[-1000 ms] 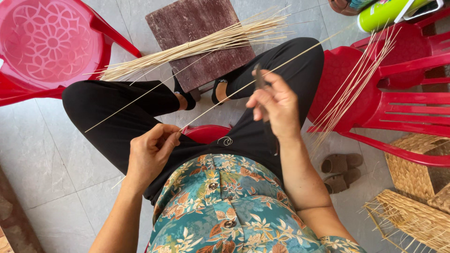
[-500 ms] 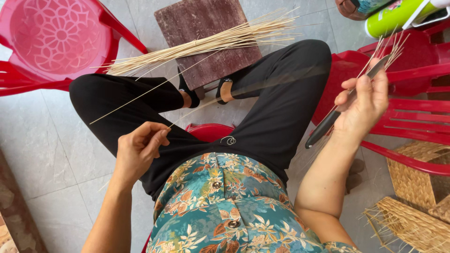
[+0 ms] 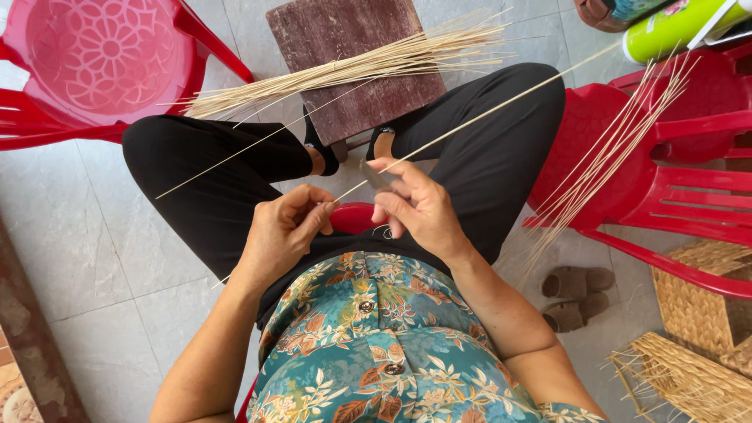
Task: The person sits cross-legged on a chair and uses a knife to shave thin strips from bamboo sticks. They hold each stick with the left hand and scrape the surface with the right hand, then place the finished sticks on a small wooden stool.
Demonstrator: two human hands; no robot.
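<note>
left hand [image 3: 286,227] closed, pinching the near end of a thin bamboo strip [image 3: 486,113] running out toward 2 o'clock across the lap. right hand [image 3: 415,207] just beside it at 3 o'clock, fingers curled round what looks like a small knife blade [image 3: 376,174] laid against the strip, though hard to tell. bundle of strips [image 3: 352,66] lying on a dark wooden stool [image 3: 345,31] at 12 o'clock. more strips [image 3: 603,164] leaning on a red plastic chair [image 3: 674,180] at 3 o'clock. woven basket [image 3: 697,305] at 4 o'clock.

Teal floral blouse [image 3: 376,345], black trousers [image 3: 219,180], red chairs [image 3: 658,180], pale straw sticks [image 3: 352,66], perhaps brown stool [image 3: 352,55].
</note>
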